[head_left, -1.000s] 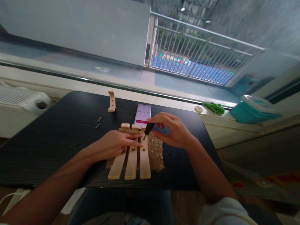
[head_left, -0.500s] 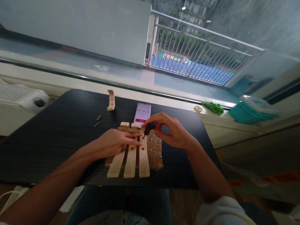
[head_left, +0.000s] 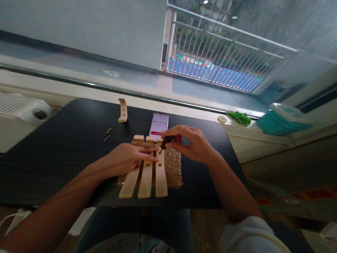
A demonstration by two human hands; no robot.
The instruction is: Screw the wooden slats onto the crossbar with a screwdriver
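A: Your slats [head_left: 146, 175] are pale, honey-coloured wood, plain-grained.

B: Your table [head_left: 65, 158] is black with fine grey streaks, and your screwdriver [head_left: 165, 141] has a black handle too.

A: Your pad [head_left: 173, 168] is brown, speckled with light dots.

B: Your phone [head_left: 159, 125] shows white with one red bar. Your sleeve [head_left: 244, 232] is white.

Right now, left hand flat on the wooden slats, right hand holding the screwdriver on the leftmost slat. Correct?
No. The head view shows the screwdriver tip on the rightmost slat, not the leftmost. Left hand does lie flat on the wooden slats; right hand holds the screwdriver.
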